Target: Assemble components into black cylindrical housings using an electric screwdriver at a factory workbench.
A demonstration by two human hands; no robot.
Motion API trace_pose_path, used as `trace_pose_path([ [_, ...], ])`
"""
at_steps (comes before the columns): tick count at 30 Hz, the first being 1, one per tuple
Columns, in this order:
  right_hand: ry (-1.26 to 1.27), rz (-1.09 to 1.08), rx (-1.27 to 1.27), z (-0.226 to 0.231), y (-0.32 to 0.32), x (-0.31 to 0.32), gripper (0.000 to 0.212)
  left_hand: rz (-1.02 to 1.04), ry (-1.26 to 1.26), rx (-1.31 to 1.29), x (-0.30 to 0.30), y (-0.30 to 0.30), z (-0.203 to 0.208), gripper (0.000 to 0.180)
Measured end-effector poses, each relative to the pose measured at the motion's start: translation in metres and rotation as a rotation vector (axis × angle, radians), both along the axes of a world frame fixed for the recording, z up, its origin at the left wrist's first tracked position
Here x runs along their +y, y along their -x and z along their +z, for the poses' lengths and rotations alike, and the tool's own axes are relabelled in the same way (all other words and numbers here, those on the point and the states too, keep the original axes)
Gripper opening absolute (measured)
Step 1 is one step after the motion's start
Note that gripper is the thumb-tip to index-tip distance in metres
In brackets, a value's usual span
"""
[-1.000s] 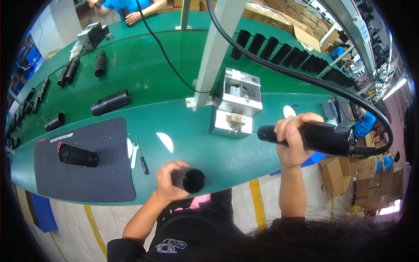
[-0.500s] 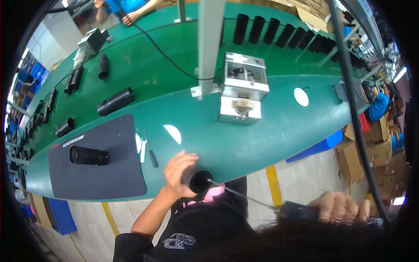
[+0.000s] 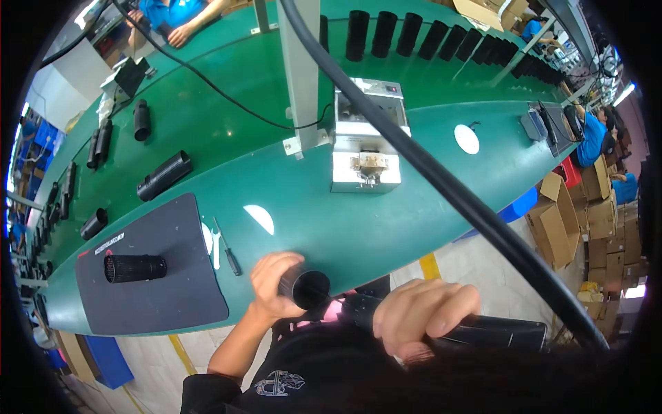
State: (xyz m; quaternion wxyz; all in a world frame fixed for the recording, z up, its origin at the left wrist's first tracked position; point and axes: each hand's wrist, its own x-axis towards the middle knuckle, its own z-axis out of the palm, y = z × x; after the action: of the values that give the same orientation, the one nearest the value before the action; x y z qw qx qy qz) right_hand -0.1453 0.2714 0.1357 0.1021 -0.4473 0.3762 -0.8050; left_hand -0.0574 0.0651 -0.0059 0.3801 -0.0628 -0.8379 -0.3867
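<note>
My left hand [image 3: 271, 279] wraps round a black tube [image 3: 293, 283] at the near edge of the bench, its open end turned toward the right. In my right hand [image 3: 422, 314] is a black electric screwdriver [image 3: 500, 333], gripped round its body. Its front end points at the tube's mouth, and the bit's tip is hidden in the dark opening. To the left, another black tube [image 3: 136, 268] lies on a dark grey mat [image 3: 172, 297]. Beside the mat are a small screwdriver [image 3: 232, 262] and a wrench [image 3: 216, 248].
A metal machine with a clear cover [image 3: 367, 169] stands mid-bench. A thick black cable [image 3: 441, 176] crosses the view. White pieces [image 3: 260, 219] lie on the green bench [image 3: 289, 179]. More tubes [image 3: 357, 34] stand along the back. Across the bench sits a person in blue [image 3: 169, 14].
My right hand and the electric screwdriver have moved left toward the tube, the bit going deeper into it. The view has shifted, and the thick cable now crosses the middle.
</note>
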Motion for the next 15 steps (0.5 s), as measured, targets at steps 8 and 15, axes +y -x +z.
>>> trace_pose_path([
  [8,0.005,0.043,0.001,-0.009,0.005,-0.013,0.043,-0.024,0.004,-0.04,-0.004,0.001,0.008,0.045],
  [15,0.032,-0.007,-0.033,-0.018,-0.004,-0.014,0.044,0.014,-0.005,0.01,-0.001,0.003,-0.002,0.045],
])
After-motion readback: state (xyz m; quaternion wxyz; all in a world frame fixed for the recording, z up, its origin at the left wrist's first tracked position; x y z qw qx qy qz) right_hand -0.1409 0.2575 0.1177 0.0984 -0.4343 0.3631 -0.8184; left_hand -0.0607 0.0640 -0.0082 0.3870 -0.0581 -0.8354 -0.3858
